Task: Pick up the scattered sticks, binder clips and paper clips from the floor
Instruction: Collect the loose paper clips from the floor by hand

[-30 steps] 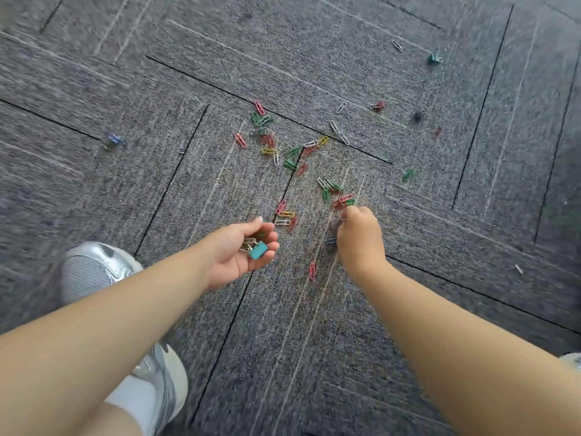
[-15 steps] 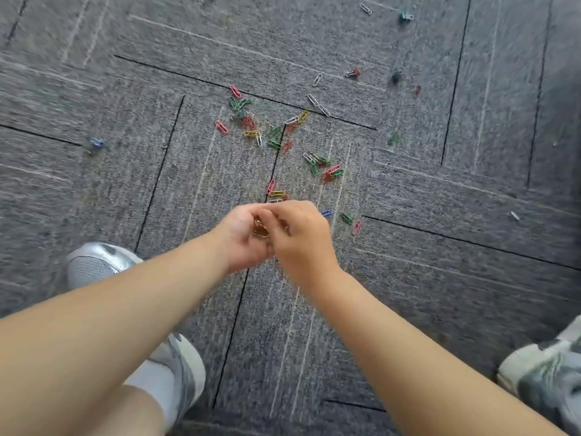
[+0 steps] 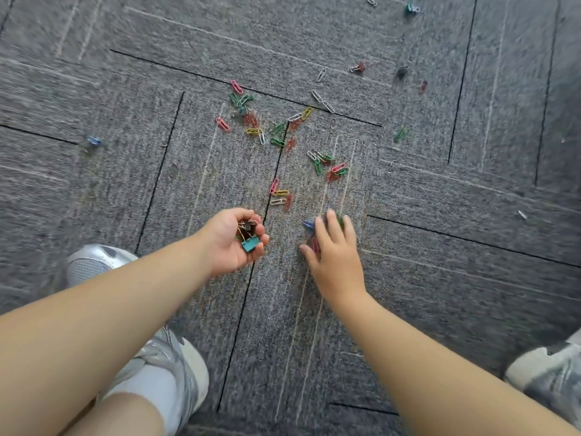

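My left hand is cupped palm up, holding a small pile of clips with a teal binder clip on top. My right hand hovers low over the carpet with fingers spread, above a red paper clip and a blue one. Several coloured paper clips lie just beyond both hands, and more are scattered farther off. A red binder clip, a dark one and a teal one lie at the far right. A blue binder clip lies at the left.
The floor is grey carpet tiles with dark seams. My silver shoe is at the lower left and another shoe at the lower right edge. A small white scrap lies to the right.
My right hand met my left hand half a second ago, then moved back right and down to the carpet with fingers spread. My left hand stayed cupped with the clips.
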### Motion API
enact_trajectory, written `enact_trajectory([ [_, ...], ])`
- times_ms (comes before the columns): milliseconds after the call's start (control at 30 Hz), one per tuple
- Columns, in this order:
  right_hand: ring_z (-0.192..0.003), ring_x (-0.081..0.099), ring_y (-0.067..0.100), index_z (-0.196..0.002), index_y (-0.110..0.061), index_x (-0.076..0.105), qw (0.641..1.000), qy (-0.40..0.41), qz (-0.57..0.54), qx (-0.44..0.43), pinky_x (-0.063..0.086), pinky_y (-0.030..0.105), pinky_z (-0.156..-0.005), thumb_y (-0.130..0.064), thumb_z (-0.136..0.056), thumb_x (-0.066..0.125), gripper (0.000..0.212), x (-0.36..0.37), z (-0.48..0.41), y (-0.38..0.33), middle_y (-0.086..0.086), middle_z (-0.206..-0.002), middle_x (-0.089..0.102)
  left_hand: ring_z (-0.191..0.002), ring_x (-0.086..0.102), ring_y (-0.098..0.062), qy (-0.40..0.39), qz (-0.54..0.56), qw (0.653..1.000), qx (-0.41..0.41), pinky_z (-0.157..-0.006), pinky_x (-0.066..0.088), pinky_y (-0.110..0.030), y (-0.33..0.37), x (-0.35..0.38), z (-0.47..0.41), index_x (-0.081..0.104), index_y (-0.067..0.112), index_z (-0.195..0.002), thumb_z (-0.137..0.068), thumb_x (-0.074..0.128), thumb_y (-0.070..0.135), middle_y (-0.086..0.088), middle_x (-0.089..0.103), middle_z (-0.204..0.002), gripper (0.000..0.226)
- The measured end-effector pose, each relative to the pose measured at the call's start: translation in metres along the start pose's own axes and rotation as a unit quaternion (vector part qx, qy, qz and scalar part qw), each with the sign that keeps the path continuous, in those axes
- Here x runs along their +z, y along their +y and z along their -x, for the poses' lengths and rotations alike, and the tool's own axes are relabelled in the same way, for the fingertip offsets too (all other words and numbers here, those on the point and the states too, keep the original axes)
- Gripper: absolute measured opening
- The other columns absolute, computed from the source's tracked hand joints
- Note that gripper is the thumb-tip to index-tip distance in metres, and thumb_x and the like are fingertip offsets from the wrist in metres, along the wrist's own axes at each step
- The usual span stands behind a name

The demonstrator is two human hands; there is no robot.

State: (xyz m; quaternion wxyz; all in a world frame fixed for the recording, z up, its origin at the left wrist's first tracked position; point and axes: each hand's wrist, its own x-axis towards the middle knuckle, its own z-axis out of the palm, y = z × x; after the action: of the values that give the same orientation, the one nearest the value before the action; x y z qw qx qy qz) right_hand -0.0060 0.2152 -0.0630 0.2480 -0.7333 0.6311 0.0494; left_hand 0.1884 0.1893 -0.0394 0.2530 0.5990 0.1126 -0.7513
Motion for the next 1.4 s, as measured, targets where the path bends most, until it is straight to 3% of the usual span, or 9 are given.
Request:
enact_trajectory([
  [100, -0.104, 0.06, 0.041, -0.107, -0.001, 0.07, 0.994, 0.082, 0.02, -0.064, 0.056, 0.044, -0.079, -0.008, -0.07, 0.082, 0.04, 0.013, 0.005, 0.014, 0.017, -0.121, 0.064, -0.057, 0.052, -0.017, 0.018, -0.016, 1.0, 0.002, -0.043, 0.044, -0.02, -0.003, 0.004, 0.0, 0.05, 0.015, -0.071, -0.095, 0.042, 0.022, -0.001, 0.053, -0.058, 0.026],
  [300, -0.067, 0.059, 0.031, -0.073, -0.001, 0.071, 0.992, 0.106, -0.025, -0.071, 0.05, 0.031, -0.048, 0.019, -0.056, 0.076, 0.027, 0.004, -0.008, 0.028, 0.011, -0.079, 0.067, -0.054, 0.056, -0.016, 0.023, -0.056, 0.998, 0.006, -0.043, 0.047, -0.021, -0.01, 0.016, -0.001, 0.058, 0.011, -0.083, -0.098, 0.041, 0.023, -0.004, 0.061, -0.061, 0.026],
  [600, -0.074, 0.056, 0.017, -0.086, -0.007, 0.063, 0.981, 0.067, -0.168, 0.063, 0.038, 0.022, -0.062, -0.018, -0.093, 0.057, 0.014, -0.023, -0.006, 0.009, 0.002, -0.079, 0.062, -0.075, 0.065, -0.022, 0.003, -0.098, 0.995, 0.028, -0.069, 0.051, -0.032, -0.016, 0.04, -0.003, 0.066, 0.007, -0.088, -0.099, 0.038, 0.02, -0.009, 0.07, -0.076, 0.032],
  [767, -0.074, 0.062, 0.015, -0.086, -0.006, 0.075, 0.954, 0.12, -0.255, -0.097, 0.037, 0.011, -0.067, -0.008, -0.083, 0.066, 0.009, -0.033, 0.008, -0.04, 0.005, -0.081, 0.07, -0.062, 0.065, -0.02, -0.011, -0.016, 1.0, 0.003, -0.057, 0.058, -0.031, -0.017, 0.041, -0.001, 0.066, 0.007, -0.083, -0.097, 0.043, 0.02, -0.012, 0.067, -0.075, 0.031],
  [900, -0.068, 0.051, 0.007, -0.081, -0.016, 0.063, 0.892, 0.145, -0.394, 0.169, 0.038, 0.02, -0.063, -0.023, -0.094, 0.055, 0.017, -0.029, -0.003, -0.042, -0.001, -0.08, 0.062, -0.053, 0.06, -0.017, 0.019, -0.037, 0.999, -0.009, -0.046, 0.051, -0.021, -0.012, 0.031, -0.002, 0.058, 0.013, -0.073, -0.095, 0.043, 0.021, -0.005, 0.064, -0.063, 0.028],
  [1000, -0.08, 0.05, 0.015, -0.096, -0.015, 0.054, 0.916, 0.056, -0.303, 0.257, 0.037, 0.029, -0.071, -0.034, -0.092, 0.057, 0.019, -0.017, -0.024, -0.041, 0.0, -0.097, 0.054, -0.047, 0.051, -0.015, 0.056, -0.066, 0.996, -0.01, -0.041, 0.04, -0.016, -0.007, 0.018, -0.004, 0.048, 0.017, -0.064, -0.091, 0.042, 0.02, 0.0, 0.052, -0.054, 0.028],
  [1133, -0.09, 0.054, 0.024, -0.098, -0.01, 0.053, 0.975, -0.026, -0.114, 0.188, 0.037, 0.031, -0.068, -0.027, -0.096, 0.053, 0.017, -0.006, -0.034, -0.046, 0.006, -0.102, 0.052, -0.042, 0.05, -0.013, 0.061, -0.068, 0.996, -0.005, -0.039, 0.039, -0.015, -0.003, 0.004, -0.006, 0.045, 0.018, -0.059, -0.09, 0.043, 0.019, 0.004, 0.045, -0.047, 0.031],
  [1300, -0.071, 0.053, 0.004, -0.086, -0.009, 0.056, 0.934, 0.007, -0.34, 0.113, 0.038, 0.017, -0.06, -0.017, -0.094, 0.056, 0.011, -0.026, -0.015, -0.075, 0.003, -0.087, 0.056, -0.06, 0.062, -0.019, 0.043, -0.053, 0.998, 0.013, -0.052, 0.055, -0.026, 0.001, 0.005, -0.001, 0.061, 0.006, -0.084, -0.097, 0.043, 0.019, -0.01, 0.065, -0.074, 0.025],
  [1400, -0.08, 0.052, 0.011, -0.091, -0.01, 0.066, 0.955, 0.043, -0.29, 0.037, 0.042, 0.026, -0.072, -0.015, -0.092, 0.058, 0.009, -0.025, -0.002, -0.072, 0.002, -0.09, 0.059, -0.05, 0.063, -0.017, 0.01, -0.018, 1.0, 0.003, -0.046, 0.054, -0.024, 0.002, 0.011, 0.001, 0.06, 0.008, -0.078, -0.096, 0.043, 0.019, -0.008, 0.066, -0.062, 0.027],
])
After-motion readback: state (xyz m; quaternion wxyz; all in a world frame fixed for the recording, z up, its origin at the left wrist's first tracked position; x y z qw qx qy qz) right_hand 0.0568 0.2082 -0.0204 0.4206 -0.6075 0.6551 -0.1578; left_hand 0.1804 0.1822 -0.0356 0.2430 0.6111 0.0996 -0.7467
